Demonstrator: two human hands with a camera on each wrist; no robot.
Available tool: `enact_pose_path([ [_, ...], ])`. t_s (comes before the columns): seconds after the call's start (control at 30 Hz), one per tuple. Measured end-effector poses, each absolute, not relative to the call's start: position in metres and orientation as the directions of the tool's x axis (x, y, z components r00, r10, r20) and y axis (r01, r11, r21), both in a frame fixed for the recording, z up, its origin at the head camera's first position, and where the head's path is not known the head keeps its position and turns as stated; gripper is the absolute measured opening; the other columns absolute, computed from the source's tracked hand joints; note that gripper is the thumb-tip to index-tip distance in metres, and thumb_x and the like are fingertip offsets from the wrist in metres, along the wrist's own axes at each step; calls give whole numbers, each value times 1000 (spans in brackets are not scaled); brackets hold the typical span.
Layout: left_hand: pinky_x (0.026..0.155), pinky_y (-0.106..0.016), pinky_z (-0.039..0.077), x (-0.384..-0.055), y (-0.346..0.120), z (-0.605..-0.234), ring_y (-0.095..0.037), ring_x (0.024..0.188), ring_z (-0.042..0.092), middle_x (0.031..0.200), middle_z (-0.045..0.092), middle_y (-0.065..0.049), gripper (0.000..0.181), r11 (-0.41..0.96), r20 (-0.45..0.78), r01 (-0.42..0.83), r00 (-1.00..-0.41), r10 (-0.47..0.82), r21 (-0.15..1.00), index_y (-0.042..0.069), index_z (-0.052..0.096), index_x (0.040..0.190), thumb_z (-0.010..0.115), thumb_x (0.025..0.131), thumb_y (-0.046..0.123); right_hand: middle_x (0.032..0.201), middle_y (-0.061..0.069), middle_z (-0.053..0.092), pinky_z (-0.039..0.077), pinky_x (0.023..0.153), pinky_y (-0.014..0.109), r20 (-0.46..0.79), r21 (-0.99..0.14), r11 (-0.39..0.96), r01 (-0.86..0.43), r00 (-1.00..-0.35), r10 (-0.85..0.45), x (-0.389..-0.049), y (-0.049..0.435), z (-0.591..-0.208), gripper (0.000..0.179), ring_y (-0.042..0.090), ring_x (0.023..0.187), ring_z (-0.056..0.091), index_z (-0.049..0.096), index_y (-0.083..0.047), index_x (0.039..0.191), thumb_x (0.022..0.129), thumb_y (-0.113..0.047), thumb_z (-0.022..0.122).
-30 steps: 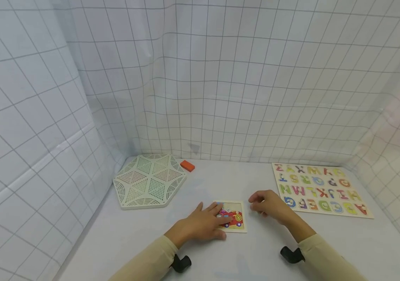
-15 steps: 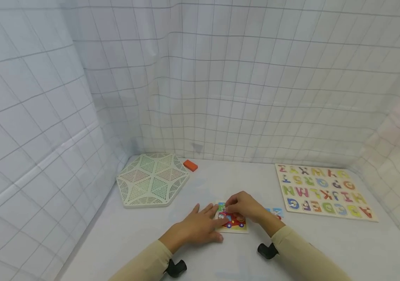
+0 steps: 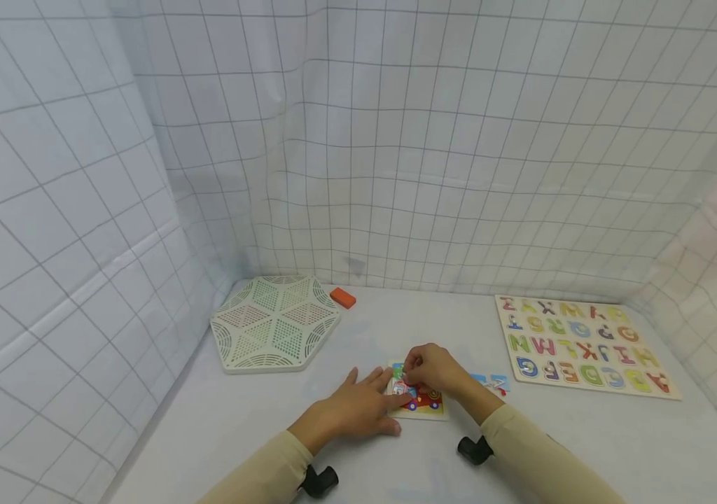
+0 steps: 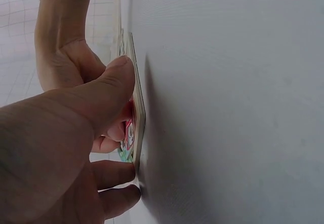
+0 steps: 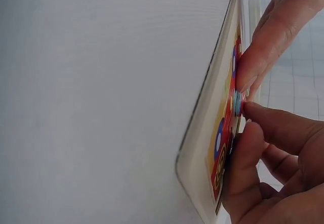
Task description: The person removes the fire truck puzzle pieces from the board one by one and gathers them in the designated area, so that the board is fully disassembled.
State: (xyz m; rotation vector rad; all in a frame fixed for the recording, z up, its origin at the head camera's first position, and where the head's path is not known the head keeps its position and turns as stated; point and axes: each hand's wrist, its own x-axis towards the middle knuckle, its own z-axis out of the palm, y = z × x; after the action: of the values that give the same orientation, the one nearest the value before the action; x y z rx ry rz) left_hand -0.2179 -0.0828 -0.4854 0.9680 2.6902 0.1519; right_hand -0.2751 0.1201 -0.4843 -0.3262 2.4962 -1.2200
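Note:
A small wooden jigsaw puzzle [image 3: 429,416] with a red truck picture lies on the table in the head view. My left hand [image 3: 358,409] rests on its left side, fingers spread and straight. From the right, my right hand [image 3: 435,369] reaches over the upper part, pinching a small puzzle piece [image 5: 237,104] with light blue and red on it. In the right wrist view this piece stands slightly raised above the board, close to a left fingertip. The left wrist view shows the left thumb [image 4: 119,74] along the board's near edge. Fingers hide much of the picture.
Blue puzzle pieces [image 3: 497,383] lie just right of the right wrist. A wooden alphabet board [image 3: 585,346] sits farther right. At the back left are a white hexagonal perforated board [image 3: 273,325] and an orange block [image 3: 342,297]. Gridded white curtains enclose the table.
My right hand has moved left from beside the puzzle onto its upper part, uncovering the blue pieces on the table. The left hand has stayed on the puzzle.

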Motion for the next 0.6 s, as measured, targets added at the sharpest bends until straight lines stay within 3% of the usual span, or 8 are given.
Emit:
enact_pose_path([
  [0.6, 113, -71, 27, -217, -82, -482, -33, 153, 28, 165, 31, -12, 60, 765, -218, 617, -733, 645, 186, 45, 44, 153, 56, 96, 62, 74, 3, 62, 52, 57, 27, -156, -851, 524, -46, -930, -333, -271, 122, -490, 9, 14, 65, 58, 68, -3, 90, 84, -1, 75],
])
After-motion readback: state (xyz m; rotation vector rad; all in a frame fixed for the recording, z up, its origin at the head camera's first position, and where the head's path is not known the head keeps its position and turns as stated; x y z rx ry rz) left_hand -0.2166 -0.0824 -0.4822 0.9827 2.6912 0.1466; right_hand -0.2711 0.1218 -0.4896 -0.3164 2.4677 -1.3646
